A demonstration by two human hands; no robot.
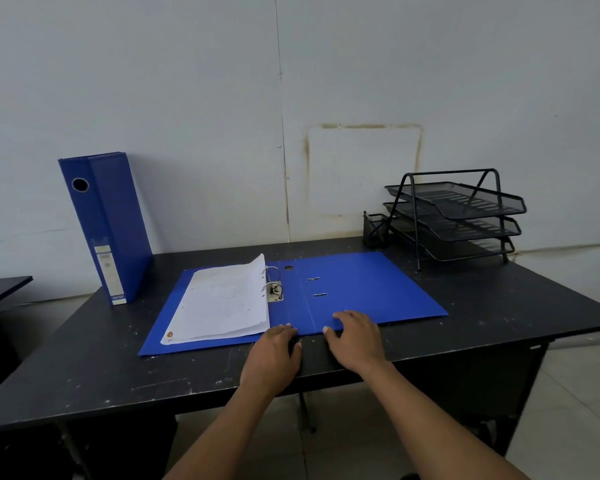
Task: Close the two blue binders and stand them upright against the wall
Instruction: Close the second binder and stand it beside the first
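One blue binder (106,223) stands shut and upright at the back left of the black table (499,306), leaning against the wall. The second blue binder (361,289) lies open and flat in the middle of the table, with a stack of white paper (222,303) on its left half and the metal rings (273,284) at the spine. My left hand (274,355) rests at the binder's near edge by the spine, fingertips touching the cover. My right hand (355,339) lies on the near edge of the right cover, fingers spread over it. Neither hand visibly grips anything.
A black three-tier mesh letter tray (458,216) stands at the back right against the wall, with a small mesh pen holder (374,228) beside it. Another dark table's corner (4,289) shows at the left edge. Light floor tiles lie below.
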